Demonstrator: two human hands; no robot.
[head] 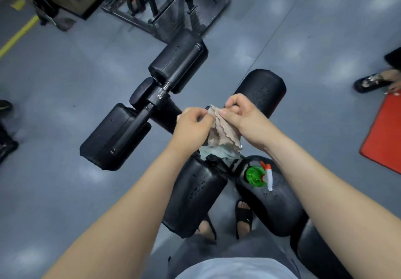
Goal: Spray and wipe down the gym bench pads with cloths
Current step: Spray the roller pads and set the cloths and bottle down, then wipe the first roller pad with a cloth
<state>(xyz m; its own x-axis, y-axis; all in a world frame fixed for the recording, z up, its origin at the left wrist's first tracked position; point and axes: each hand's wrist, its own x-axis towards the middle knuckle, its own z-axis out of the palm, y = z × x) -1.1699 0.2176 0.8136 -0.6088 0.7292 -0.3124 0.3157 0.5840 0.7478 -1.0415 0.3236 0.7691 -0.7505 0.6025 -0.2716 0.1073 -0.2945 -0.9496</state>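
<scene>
1. Bench pads (195, 194): black, dotted with droplets, spread out around the spray bottle (256, 175).
2. Left hand (191, 126) and right hand (243, 115), just past the bottle, both pinch the cloths (223, 133).
3. Cloths: beige over light blue, bunched between the hands.
4. Bottle's green, standing on the near right pad.

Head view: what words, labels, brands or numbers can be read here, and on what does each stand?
None readable.
Spray bottle: seen from above, no label shows.
Sandal at right: pale pattern, too blurred to tell whether it is lettering.
Bench pads, cloths, red mat: no print visible.
</scene>
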